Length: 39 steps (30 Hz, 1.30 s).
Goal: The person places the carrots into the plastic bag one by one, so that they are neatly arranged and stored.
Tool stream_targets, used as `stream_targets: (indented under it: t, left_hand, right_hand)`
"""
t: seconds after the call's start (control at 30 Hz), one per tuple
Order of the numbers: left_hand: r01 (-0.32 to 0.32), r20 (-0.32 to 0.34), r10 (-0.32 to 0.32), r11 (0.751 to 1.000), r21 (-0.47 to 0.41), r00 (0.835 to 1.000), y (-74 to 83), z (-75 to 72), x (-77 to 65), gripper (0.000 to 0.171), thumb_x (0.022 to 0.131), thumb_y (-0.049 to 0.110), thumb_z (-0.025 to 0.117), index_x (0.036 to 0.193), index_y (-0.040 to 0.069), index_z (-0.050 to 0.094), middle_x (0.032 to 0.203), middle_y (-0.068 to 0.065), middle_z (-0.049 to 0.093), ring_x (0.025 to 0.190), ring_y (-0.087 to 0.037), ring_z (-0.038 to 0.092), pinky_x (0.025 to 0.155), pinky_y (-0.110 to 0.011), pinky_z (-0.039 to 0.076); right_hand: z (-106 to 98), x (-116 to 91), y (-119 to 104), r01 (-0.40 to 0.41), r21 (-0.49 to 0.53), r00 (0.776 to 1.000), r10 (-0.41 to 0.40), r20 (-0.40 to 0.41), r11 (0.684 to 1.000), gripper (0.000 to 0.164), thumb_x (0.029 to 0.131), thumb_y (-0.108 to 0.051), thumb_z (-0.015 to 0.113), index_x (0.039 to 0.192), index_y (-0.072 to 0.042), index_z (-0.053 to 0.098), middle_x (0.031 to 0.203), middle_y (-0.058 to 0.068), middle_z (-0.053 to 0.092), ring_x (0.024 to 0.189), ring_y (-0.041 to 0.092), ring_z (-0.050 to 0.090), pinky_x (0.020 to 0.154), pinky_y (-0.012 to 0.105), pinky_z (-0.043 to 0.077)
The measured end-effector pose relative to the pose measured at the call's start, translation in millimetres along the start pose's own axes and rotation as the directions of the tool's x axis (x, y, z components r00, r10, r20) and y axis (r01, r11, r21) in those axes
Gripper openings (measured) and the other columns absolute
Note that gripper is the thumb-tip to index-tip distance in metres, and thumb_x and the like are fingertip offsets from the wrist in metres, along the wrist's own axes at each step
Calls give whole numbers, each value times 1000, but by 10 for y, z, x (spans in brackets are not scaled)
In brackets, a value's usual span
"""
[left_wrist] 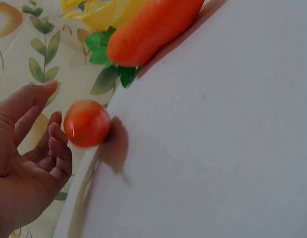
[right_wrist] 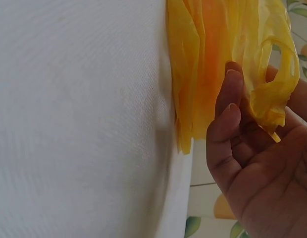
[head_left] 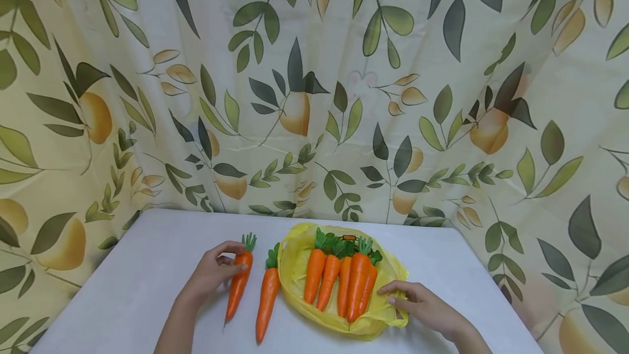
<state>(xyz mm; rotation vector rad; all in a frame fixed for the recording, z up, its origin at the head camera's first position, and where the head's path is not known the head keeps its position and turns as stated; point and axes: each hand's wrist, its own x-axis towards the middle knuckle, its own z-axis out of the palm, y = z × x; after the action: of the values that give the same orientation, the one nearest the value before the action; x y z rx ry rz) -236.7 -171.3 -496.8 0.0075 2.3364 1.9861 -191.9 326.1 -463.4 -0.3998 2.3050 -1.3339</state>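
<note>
My left hand (head_left: 213, 269) holds a carrot (head_left: 239, 277) near its leafy top, thumb and fingers on either side. The carrot's tip points down toward me. In the left wrist view that carrot (left_wrist: 87, 124) shows end-on beside the curled fingers, its shadow on the white surface. My right hand (head_left: 422, 305) grips the right edge of a yellow plastic bag (head_left: 295, 288); in the right wrist view the bag's handle loop (right_wrist: 272, 94) lies between thumb and fingers. Several carrots (head_left: 357, 285) with green tops lie side by side on the spread bag.
Another carrot (head_left: 267, 299) lies on the white table (head_left: 157, 250) between the held carrot and the bag. Behind the table hangs a curtain (head_left: 314, 168) printed with leaves and fruit. A small orange-and-black item (head_left: 349, 238) sits among the green tops.
</note>
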Motion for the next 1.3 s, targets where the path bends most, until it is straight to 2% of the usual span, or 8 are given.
stream_targets:
  t: [0.13,0.27,0.5,0.77,0.97,1.07,1.17,1.3]
  left_hand:
    - [2,-16,-2,1000,30,1000,-61,-54,1,52,82,9,88,130,12,69,130,-13,57,86,-25,55,56,-30,45]
    - [17,4,-18,998,65,1000,-96,-59,15,63,80,13,90,137,14,65,137,-19,50,81,-25,52,58,-30,45]
    - [50,76,-59,992,120,995,-112,74,28,70,78,22,93,142,23,63,141,-16,48,92,-27,52,69,-36,48]
    - [42,94,-56,988,151,994,-77,195,10,66,80,16,91,140,24,64,137,-14,53,92,-27,53,70,-36,47]
    - [37,127,-60,985,170,990,-71,246,10,73,81,11,89,146,25,59,139,-14,50,88,-27,54,67,-35,50]
    - [5,164,-44,973,230,985,-58,270,5,78,84,9,84,152,26,52,140,-15,45,89,-28,51,69,-38,50]
    - [-44,200,-16,955,293,980,-30,290,-13,80,85,9,79,156,28,48,137,-15,43,100,-30,51,80,-46,50]
    - [-93,227,14,936,338,974,9,304,-41,74,87,10,74,155,28,50,127,-14,44,104,-31,51,84,-47,48]
  right_hand:
    - [2,-7,19,-6,9,1000,6,4,1000,29,105,-24,61,129,-10,70,129,11,61,109,29,52,91,41,44]
    - [5,6,24,-5,18,1000,5,5,1000,28,105,-24,62,128,-10,70,131,11,61,110,30,51,92,41,45]
    - [16,11,26,4,9,1000,-4,13,1000,27,106,-23,61,128,-10,70,130,11,60,110,30,50,90,39,45]
    - [25,27,27,-8,8,1000,8,12,1000,27,105,-24,62,127,-11,71,129,11,61,111,31,49,91,42,44]
    - [37,26,41,-17,14,1000,16,17,1000,26,105,-20,62,126,-9,71,130,10,62,109,29,51,90,40,46]
    - [37,29,50,-20,16,1000,20,17,1000,26,105,-19,62,127,-8,70,130,10,62,108,29,52,90,41,46]
    - [36,32,58,-17,10,1000,17,16,1000,26,105,-20,61,127,-8,71,130,10,62,109,29,51,90,41,46]
    - [38,40,56,-14,9,1000,14,17,1000,26,105,-21,62,127,-9,71,130,10,61,110,30,51,90,40,46]
